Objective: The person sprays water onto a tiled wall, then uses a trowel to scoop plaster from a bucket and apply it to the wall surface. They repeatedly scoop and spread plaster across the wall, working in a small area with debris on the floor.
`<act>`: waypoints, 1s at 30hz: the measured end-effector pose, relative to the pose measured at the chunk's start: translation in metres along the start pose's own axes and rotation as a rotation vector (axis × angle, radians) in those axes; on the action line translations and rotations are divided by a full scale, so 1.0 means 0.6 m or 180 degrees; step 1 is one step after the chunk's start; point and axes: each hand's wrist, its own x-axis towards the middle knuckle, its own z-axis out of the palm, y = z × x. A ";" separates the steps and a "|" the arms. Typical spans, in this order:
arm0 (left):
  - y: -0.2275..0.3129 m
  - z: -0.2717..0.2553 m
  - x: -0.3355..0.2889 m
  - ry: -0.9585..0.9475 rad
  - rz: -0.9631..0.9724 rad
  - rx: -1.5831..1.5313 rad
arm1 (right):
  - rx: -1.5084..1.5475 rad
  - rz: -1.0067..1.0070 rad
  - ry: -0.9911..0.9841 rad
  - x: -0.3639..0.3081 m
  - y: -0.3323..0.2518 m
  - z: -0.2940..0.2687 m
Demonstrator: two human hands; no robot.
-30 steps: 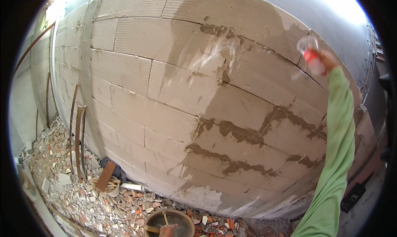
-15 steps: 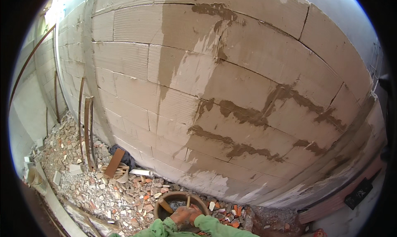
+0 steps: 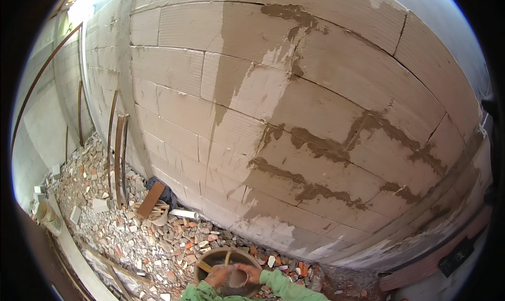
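Note:
A round brown tub [image 3: 199, 272] sits low in the view among the rubble, with greyish contents inside. Two wooden handles stick up from it: one upright [image 3: 228, 258], one slanting [image 3: 203, 265] near its left rim. Over the tub, my left hand [image 3: 216, 276] is closed beside the slanting handle; what lies in its fingers is hidden. My right hand [image 3: 253, 273] grips a small, rounded, pinkish-grey cup-like piece [image 3: 238, 278] between the two hands. Its exact kind is too small to tell. Both forearms wear green sleeves.
A block wall [image 3: 236, 117] with wet mortar patches rises ahead. Broken rubble [image 3: 173, 246] covers the ground. To the left are a brown board [image 3: 151, 200], a white pipe [image 3: 184, 213], upright rods [image 3: 120, 161] and a bucket [image 3: 48, 217]. A dark plate [image 3: 455, 257] leans at right.
My hands were close together over the tub; now they are farther apart, with the rounded piece showing between them. The whole view has shifted slightly.

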 end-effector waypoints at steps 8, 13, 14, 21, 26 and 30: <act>-0.025 -0.016 -0.038 0.0208 -0.0106 -0.0367 | -0.0349 -0.0119 0.1575 0.101 -0.386 -0.405; -0.017 -0.025 -0.054 0.0601 -0.0100 -0.0692 | -0.0679 -0.0305 0.2746 0.214 -0.696 -0.633; -0.013 -0.032 -0.056 0.0655 -0.0098 -0.0743 | -0.0891 0.0098 0.2909 0.229 -0.745 -0.668; -0.017 -0.051 -0.073 0.0601 -0.0065 -0.0884 | -0.1761 0.0802 0.2852 0.253 -0.866 -0.723; -0.037 -0.046 -0.061 0.0414 0.0214 -0.0820 | -0.3109 0.1755 0.2675 0.299 -0.894 -0.726; -0.048 -0.046 -0.052 0.0344 0.0184 -0.0787 | -0.3621 0.1698 0.2901 0.323 -0.875 -0.740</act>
